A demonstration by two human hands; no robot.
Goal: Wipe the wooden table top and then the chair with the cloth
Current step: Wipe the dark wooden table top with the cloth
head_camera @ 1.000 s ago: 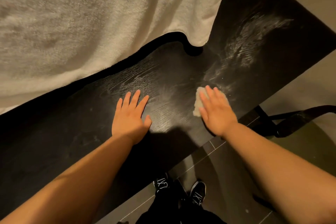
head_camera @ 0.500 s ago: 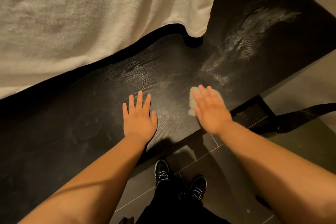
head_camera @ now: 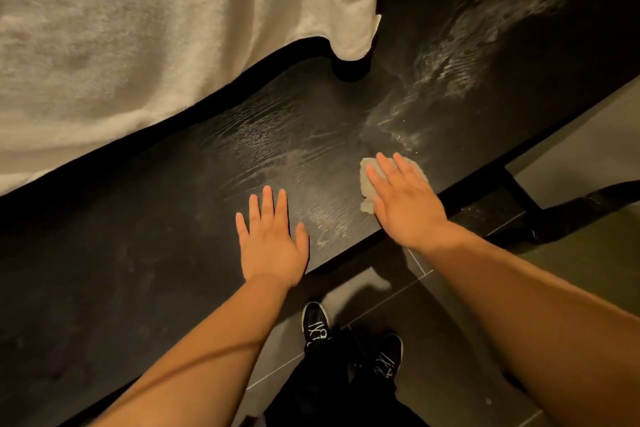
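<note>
Head view: the dark, wood-grained counter [head_camera: 166,225] carries pale smeared streaks [head_camera: 453,69]. A small crumpled off-white cloth [head_camera: 366,184] lies near its front edge, pressed flat under the right hand [head_camera: 410,208], fingers straight and slightly spread. The left hand [head_camera: 272,246] rests palm-down nearby, fingers extended, holding nothing. A fluffy white blanket [head_camera: 138,45] drapes behind.

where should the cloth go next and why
Probably slide the right hand, pressing flat on the cloth, away and to the right across the wooden table top: the whitish streaks there look unwiped. The left hand rests flat nearby as a brace.
</note>
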